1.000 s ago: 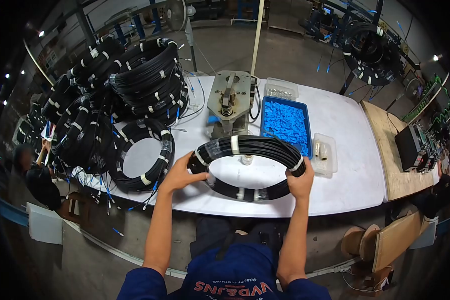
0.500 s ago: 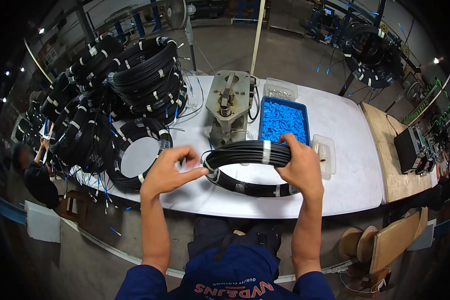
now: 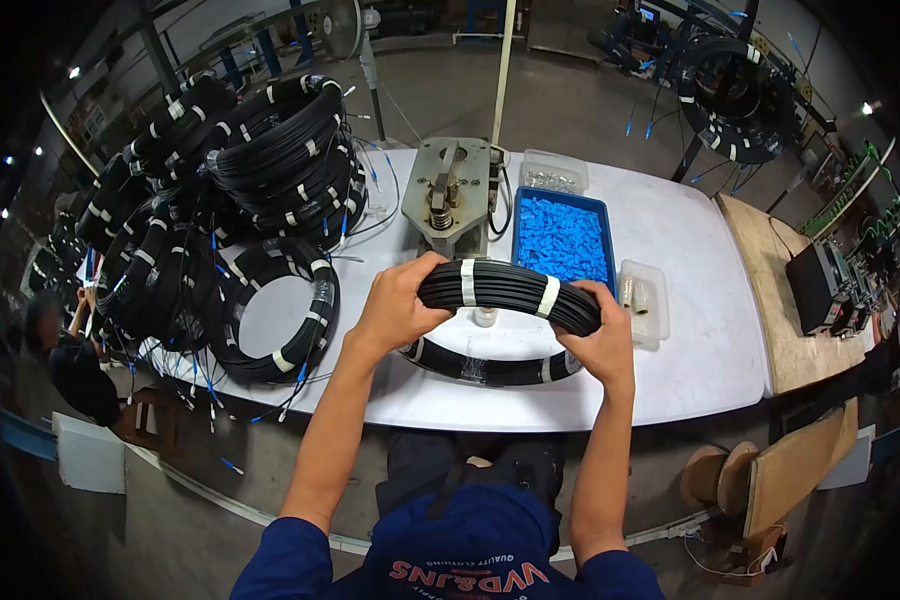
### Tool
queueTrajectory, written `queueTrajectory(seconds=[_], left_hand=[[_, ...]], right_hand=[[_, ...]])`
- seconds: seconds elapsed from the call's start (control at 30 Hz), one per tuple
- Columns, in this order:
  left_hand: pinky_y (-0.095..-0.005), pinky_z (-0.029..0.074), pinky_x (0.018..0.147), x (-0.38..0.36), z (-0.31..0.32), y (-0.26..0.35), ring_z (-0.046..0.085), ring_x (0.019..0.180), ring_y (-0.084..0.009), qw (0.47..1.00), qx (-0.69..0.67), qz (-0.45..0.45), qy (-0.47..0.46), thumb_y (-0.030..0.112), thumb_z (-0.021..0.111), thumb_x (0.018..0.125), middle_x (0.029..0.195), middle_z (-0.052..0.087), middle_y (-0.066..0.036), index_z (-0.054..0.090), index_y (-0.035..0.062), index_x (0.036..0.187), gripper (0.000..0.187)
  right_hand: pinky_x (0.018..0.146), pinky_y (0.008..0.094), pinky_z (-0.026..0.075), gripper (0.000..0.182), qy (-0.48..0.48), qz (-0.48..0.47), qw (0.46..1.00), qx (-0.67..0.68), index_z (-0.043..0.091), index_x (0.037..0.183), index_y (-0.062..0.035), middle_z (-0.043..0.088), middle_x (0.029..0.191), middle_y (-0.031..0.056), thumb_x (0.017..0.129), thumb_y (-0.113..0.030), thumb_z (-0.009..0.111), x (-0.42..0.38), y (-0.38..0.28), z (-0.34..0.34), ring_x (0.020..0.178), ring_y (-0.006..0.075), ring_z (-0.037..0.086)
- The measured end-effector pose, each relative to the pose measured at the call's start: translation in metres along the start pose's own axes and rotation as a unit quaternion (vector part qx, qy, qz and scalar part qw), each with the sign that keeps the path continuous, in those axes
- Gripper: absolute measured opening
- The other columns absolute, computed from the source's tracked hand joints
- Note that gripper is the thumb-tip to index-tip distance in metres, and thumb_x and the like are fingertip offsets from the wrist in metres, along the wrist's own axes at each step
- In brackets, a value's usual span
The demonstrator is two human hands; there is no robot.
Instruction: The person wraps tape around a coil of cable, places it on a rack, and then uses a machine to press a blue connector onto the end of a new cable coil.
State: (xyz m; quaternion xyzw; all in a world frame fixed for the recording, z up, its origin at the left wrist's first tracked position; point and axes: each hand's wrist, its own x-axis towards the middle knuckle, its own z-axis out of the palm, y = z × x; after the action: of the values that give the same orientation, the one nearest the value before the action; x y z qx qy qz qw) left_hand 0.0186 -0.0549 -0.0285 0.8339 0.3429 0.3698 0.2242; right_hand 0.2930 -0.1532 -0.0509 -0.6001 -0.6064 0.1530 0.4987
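Both my hands grip a coil of black cable (image 3: pixel 510 285) bound with white tape bands. My left hand (image 3: pixel 398 308) is wrapped round the coil's upper left side, and my right hand (image 3: pixel 602 338) round its right side. The far side of the coil is raised, while its near side sits low over the white table (image 3: pixel 690 300). Just behind it stands a metal hand press (image 3: pixel 452 190) with a spring. A blue tray (image 3: pixel 610 225) of small blue plastic parts lies beyond my right hand.
Stacked black cable coils (image 3: pixel 280 160) fill the table's left side, one coil (image 3: pixel 320 320) lying flat in front. Clear plastic boxes, one at the back (image 3: pixel 553 170) and one at right (image 3: pixel 655 325), flank the tray. A person (image 3: pixel 75 365) is at the far left.
My left hand has moved up and right from beside the coil and closed on it. The coil has turned in my hands, so its tape bands sit in different places.
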Motion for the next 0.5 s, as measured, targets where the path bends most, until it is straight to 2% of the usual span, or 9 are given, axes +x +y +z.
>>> queueTrajectory(seconds=[0.03, 0.1, 0.13, 0.23, 0.3, 0.37, 0.43, 0.5], left_hand=[[-0.0336, 0.052, 0.072, 0.000, 0.000, 0.001, 0.068, 0.076, -0.0257, 1.000, -0.004, 0.000, 0.004, 0.006, 0.074, 0.065, 0.086, 0.069, -0.015, 0.061, 0.0008, 0.107, 0.044], [-0.0336, 0.052, 0.072, -0.002, -0.002, 0.000, 0.068, 0.076, -0.0264, 1.000, -0.006, 0.000, 0.007, 0.006, 0.074, 0.065, 0.087, 0.069, -0.015, 0.061, 0.0007, 0.107, 0.045], [-0.0330, 0.052, 0.073, -0.005, -0.004, -0.004, 0.068, 0.077, -0.0263, 1.000, -0.019, -0.004, 0.011, 0.006, 0.074, 0.065, 0.087, 0.069, -0.016, 0.061, 0.0004, 0.108, 0.046], [-0.0337, 0.053, 0.075, -0.010, -0.010, -0.007, 0.069, 0.079, -0.0278, 0.999, -0.036, -0.020, 0.014, 0.006, 0.074, 0.065, 0.089, 0.070, -0.016, 0.062, 0.0017, 0.108, 0.045], [-0.0349, 0.054, 0.076, -0.016, -0.018, -0.005, 0.070, 0.081, -0.0293, 0.999, -0.037, -0.034, 0.009, 0.006, 0.074, 0.065, 0.091, 0.071, -0.015, 0.063, 0.0034, 0.108, 0.044], [-0.0329, 0.053, 0.075, -0.021, -0.025, -0.005, 0.068, 0.077, -0.0226, 0.993, -0.067, -0.100, 0.000, 0.005, 0.073, 0.066, 0.088, 0.070, -0.013, 0.062, 0.0030, 0.108, 0.043], [-0.0321, 0.053, 0.074, -0.029, -0.030, -0.015, 0.065, 0.075, -0.0193, 0.990, -0.068, -0.122, -0.003, 0.007, 0.076, 0.068, 0.086, 0.069, -0.011, 0.061, 0.0022, 0.109, 0.043], [-0.0316, 0.052, 0.072, -0.036, -0.033, -0.018, 0.064, 0.073, -0.0190, 0.984, -0.100, -0.144, 0.005, 0.012, 0.081, 0.069, 0.084, 0.068, -0.010, 0.061, 0.0016, 0.109, 0.045]], right_hand=[[0.078, 0.0318, 0.055, 0.050, 0.002, 0.000, 1.000, 0.001, 0.062, 0.113, -0.0039, 0.072, 0.092, 0.0126, 0.066, -0.006, 0.080, -0.005, 0.006, 0.002, 0.084, 0.0222, 0.072], [0.084, 0.0301, 0.053, 0.048, 0.041, 0.033, 0.997, 0.051, 0.059, 0.115, -0.0001, 0.071, 0.098, 0.0093, 0.072, -0.005, 0.080, -0.020, 0.019, 0.006, 0.090, 0.0160, 0.068], [0.086, 0.0297, 0.053, 0.046, 0.058, 0.060, 0.992, 0.098, 0.059, 0.115, 0.0009, 0.070, 0.100, 0.0095, 0.074, -0.003, 0.078, -0.027, 0.027, 0.012, 0.093, 0.0157, 0.068], [0.087, 0.0288, 0.052, 0.042, 0.096, 0.058, 0.981, 0.156, 0.058, 0.115, 0.0004, 0.070, 0.102, 0.0088, 0.077, -0.002, 0.075, -0.037, 0.038, 0.028, 0.094, 0.0150, 0.067], [0.083, 0.0287, 0.052, 0.040, 0.082, 0.063, 0.988, 0.117, 0.058, 0.113, 0.0003, 0.071, 0.097, 0.0088, 0.075, 0.000, 0.072, -0.034, 0.035, 0.027, 0.090, 0.0153, 0.068], [0.080, 0.0292, 0.053, 0.039, 0.055, 0.016, 0.997, 0.057, 0.059, 0.110, 0.0000, 0.071, 0.092, 0.0088, 0.073, 0.002, 0.070, -0.026, 0.019, 0.025, 0.085, 0.0154, 0.068], [0.077, 0.0302, 0.053, 0.040, 0.049, 0.004, 0.997, 0.057, 0.059, 0.108, 0.0001, 0.071, 0.088, 0.0103, 0.070, 0.003, 0.067, -0.019, 0.004, 0.026, 0.082, 0.0174, 0.069], [0.077, 0.0357, 0.054, 0.045, 0.026, -0.024, 0.999, 0.005, 0.059, 0.109, 0.0002, 0.070, 0.091, 0.0175, 0.065, 0.002, 0.070, -0.014, -0.011, 0.025, 0.082, 0.0305, 0.070]])
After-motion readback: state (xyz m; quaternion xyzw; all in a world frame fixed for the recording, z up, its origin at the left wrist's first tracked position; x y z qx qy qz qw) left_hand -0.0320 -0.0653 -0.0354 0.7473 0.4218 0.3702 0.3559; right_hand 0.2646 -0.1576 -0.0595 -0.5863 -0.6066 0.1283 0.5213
